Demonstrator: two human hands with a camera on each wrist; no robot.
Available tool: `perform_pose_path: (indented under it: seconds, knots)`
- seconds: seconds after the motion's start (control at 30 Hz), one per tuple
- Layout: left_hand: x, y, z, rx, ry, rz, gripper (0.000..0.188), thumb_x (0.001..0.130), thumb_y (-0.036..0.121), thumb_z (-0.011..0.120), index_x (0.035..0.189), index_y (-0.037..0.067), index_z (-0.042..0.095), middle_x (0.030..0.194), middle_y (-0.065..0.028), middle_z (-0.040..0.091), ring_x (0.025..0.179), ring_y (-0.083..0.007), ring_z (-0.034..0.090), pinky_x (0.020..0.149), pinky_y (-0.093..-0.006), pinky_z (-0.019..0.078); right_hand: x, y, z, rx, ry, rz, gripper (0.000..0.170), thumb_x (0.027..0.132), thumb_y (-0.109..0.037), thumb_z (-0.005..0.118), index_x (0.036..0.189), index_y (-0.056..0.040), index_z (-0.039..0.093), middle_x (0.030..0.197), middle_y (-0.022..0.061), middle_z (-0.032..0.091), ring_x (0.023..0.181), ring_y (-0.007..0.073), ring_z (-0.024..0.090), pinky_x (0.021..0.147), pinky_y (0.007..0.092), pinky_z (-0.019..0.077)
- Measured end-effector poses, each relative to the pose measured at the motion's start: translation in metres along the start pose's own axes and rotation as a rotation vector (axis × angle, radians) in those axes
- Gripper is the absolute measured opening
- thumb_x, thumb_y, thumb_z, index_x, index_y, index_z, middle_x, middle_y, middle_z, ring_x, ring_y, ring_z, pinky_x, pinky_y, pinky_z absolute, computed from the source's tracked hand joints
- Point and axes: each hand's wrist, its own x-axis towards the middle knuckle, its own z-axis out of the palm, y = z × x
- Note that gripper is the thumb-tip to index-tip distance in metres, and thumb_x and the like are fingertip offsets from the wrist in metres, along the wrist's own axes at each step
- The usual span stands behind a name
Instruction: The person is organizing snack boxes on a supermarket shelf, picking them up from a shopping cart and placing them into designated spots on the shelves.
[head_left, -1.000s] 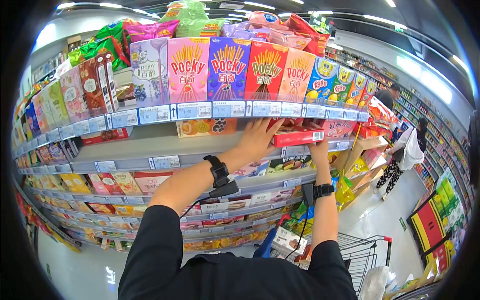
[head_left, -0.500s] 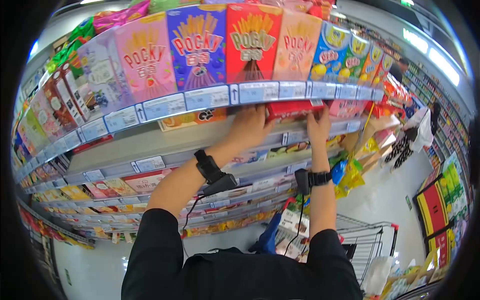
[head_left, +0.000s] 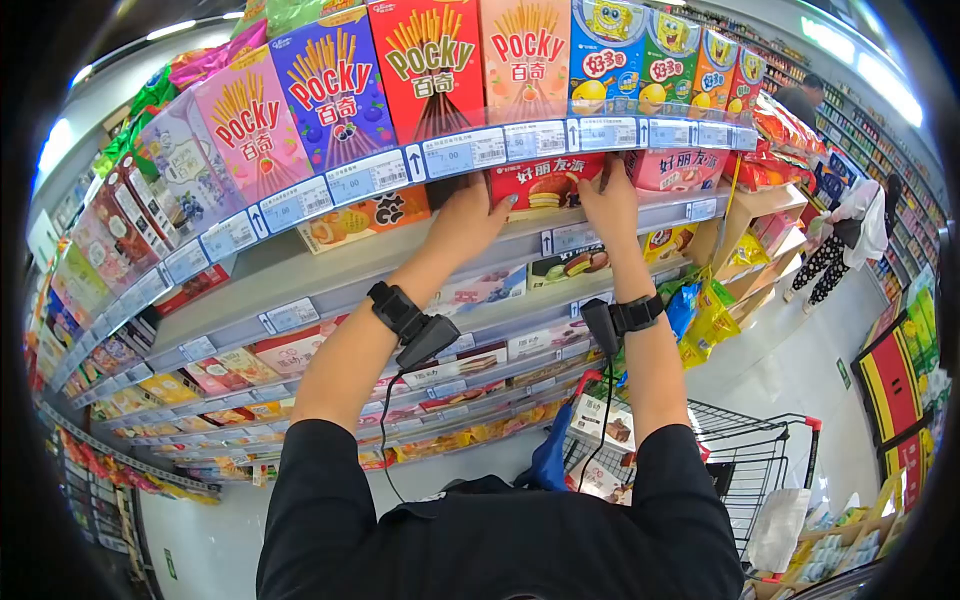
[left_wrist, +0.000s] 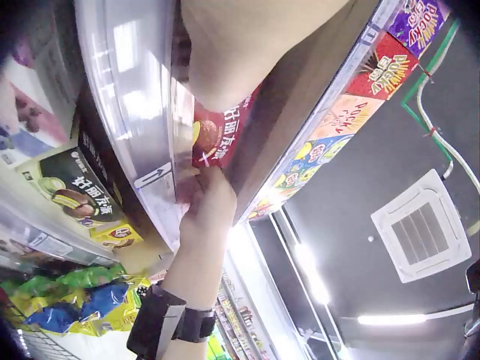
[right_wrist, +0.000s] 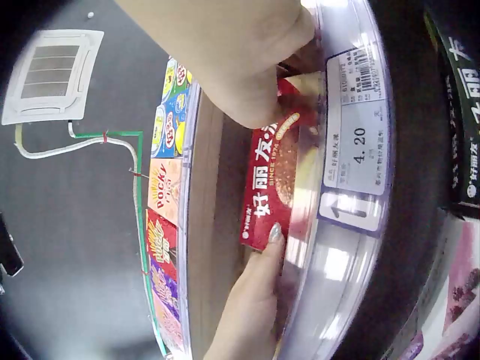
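Note:
A red box of chocolate pies (head_left: 545, 187) stands with its printed front facing out, on the shelf under the Pocky row. My left hand (head_left: 468, 217) holds its left end, the thumb lying on the front near the corner. At the other end my right hand (head_left: 612, 205) grips the box, thumb over the front. The right wrist view shows the box's front (right_wrist: 262, 184) close behind the clear shelf edge, with the left thumb on its corner. Beside it on the right stands a pink box (head_left: 680, 170). An orange box (head_left: 355, 220) lies farther left on this shelf.
Just above the hands runs the upper shelf's price rail (head_left: 460, 150), with upright Pocky boxes (head_left: 425, 70) over it. Lower shelves hold more snack boxes (head_left: 570, 265). A shopping cart (head_left: 755, 450) stands by the right elbow. Another person (head_left: 850, 220) is in the aisle.
The red box, earlier tilted with its barcode side showing, has turned upright on the shelf, its printed front outward. Both hands have stayed at its ends. The head view has shifted right and down.

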Motion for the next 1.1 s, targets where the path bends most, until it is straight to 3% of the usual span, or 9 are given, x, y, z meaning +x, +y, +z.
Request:
perform_pose_path:
  seconds: [0.07, 0.2, 0.3, 0.53, 0.63, 0.73, 0.83, 1.0, 1.1]
  knots:
    - [0.003, 0.002, -0.001, -0.019, -0.041, -0.078, 0.069, 0.082, 0.036, 0.058, 0.122, -0.011, 0.028, 0.092, -0.0288, 0.06, 0.088, -0.0422, 0.058, 0.078, -0.0441, 0.0471, 0.004, -0.008, -0.009, 0.01, -0.086, 0.044, 0.054, 0.069, -0.023, 0.065, 0.11, 0.0063, 0.045, 0.095, 0.0278, 0.059, 0.089, 0.0421, 0.058, 0.077, 0.0446, 0.0463]
    - [0.006, 0.004, -0.003, -0.018, -0.089, -0.081, 0.07, 0.079, 0.037, 0.062, 0.12, -0.01, 0.031, 0.095, -0.0282, 0.06, 0.09, -0.0414, 0.059, 0.078, -0.0428, 0.0474, 0.013, -0.015, -0.009, 0.212, -0.15, 0.097, 0.059, 0.075, -0.027, 0.065, 0.117, 0.0045, 0.039, 0.101, 0.0279, 0.059, 0.095, 0.0428, 0.056, 0.081, 0.0441, 0.0455]
    - [0.005, 0.002, -0.001, -0.005, -0.078, -0.104, 0.067, 0.078, 0.037, 0.063, 0.118, -0.009, 0.035, 0.096, -0.0274, 0.06, 0.092, -0.0407, 0.059, 0.08, -0.0416, 0.0473, 0.018, -0.009, 0.005, 0.292, -0.08, 0.074, 0.058, 0.077, -0.029, 0.063, 0.118, 0.004, 0.038, 0.102, 0.028, 0.059, 0.096, 0.0436, 0.056, 0.082, 0.0447, 0.045]
    - [0.002, 0.01, -0.009, -0.05, -0.102, -0.143, 0.064, 0.074, 0.037, 0.066, 0.115, -0.006, 0.042, 0.1, -0.0271, 0.059, 0.095, -0.0405, 0.057, 0.083, -0.042, 0.0455, 0.026, -0.004, 0.008, 0.131, -0.143, 0.255, 0.06, 0.084, -0.041, 0.053, 0.125, -0.0006, 0.037, 0.101, 0.0302, 0.058, 0.097, 0.0464, 0.054, 0.082, 0.0466, 0.0437]
    - [0.004, 0.002, -0.004, -0.017, -0.116, -0.141, 0.067, 0.073, 0.038, 0.067, 0.117, -0.005, 0.041, 0.101, -0.0273, 0.059, 0.095, -0.0405, 0.057, 0.084, -0.0418, 0.0454, 0.027, 0.007, 0.013, 0.15, -0.156, 0.272, 0.055, 0.085, -0.042, 0.052, 0.121, -0.0015, 0.045, 0.099, 0.03, 0.059, 0.097, 0.0444, 0.055, 0.082, 0.0454, 0.0443]
    - [0.004, 0.001, -0.004, 0.028, -0.077, -0.08, 0.075, 0.073, 0.039, 0.065, 0.119, -0.01, 0.033, 0.091, -0.0263, 0.061, 0.085, -0.0405, 0.06, 0.075, -0.0429, 0.0492, 0.03, 0.016, 0.016, 0.182, -0.159, 0.268, 0.054, 0.084, -0.044, 0.052, 0.119, -0.0024, 0.049, 0.101, 0.0278, 0.059, 0.098, 0.0437, 0.055, 0.083, 0.0446, 0.0442]
    - [0.002, 0.008, -0.009, -0.048, -0.101, -0.169, 0.072, 0.073, 0.041, 0.067, 0.121, -0.004, 0.038, 0.104, -0.0282, 0.057, 0.097, -0.0404, 0.057, 0.085, -0.0415, 0.0455, 0.03, 0.015, 0.015, 0.154, -0.177, 0.259, 0.055, 0.084, -0.045, 0.052, 0.12, -0.0038, 0.049, 0.101, 0.0269, 0.06, 0.098, 0.0439, 0.055, 0.084, 0.0446, 0.0439]
    - [0.006, -0.001, -0.008, -0.05, -0.104, -0.211, 0.094, 0.069, 0.047, 0.069, 0.135, -0.002, 0.023, 0.111, -0.0318, 0.053, 0.101, -0.0424, 0.055, 0.088, -0.0405, 0.0441, 0.034, 0.039, 0.031, 0.312, -0.245, 0.273, 0.055, 0.086, -0.044, 0.05, 0.123, -0.0035, 0.047, 0.113, 0.0263, 0.056, 0.107, 0.0411, 0.052, 0.09, 0.0412, 0.0407]
    - [0.008, -0.004, -0.01, -0.05, -0.094, -0.212, 0.097, 0.067, 0.048, 0.07, 0.136, -0.001, 0.022, 0.116, -0.0315, 0.051, 0.107, -0.0418, 0.052, 0.092, -0.0399, 0.0419, 0.035, 0.042, 0.032, 0.386, -0.259, 0.227, 0.055, 0.086, -0.042, 0.052, 0.124, -0.0028, 0.046, 0.113, 0.0244, 0.057, 0.107, 0.0399, 0.053, 0.089, 0.0394, 0.0409]
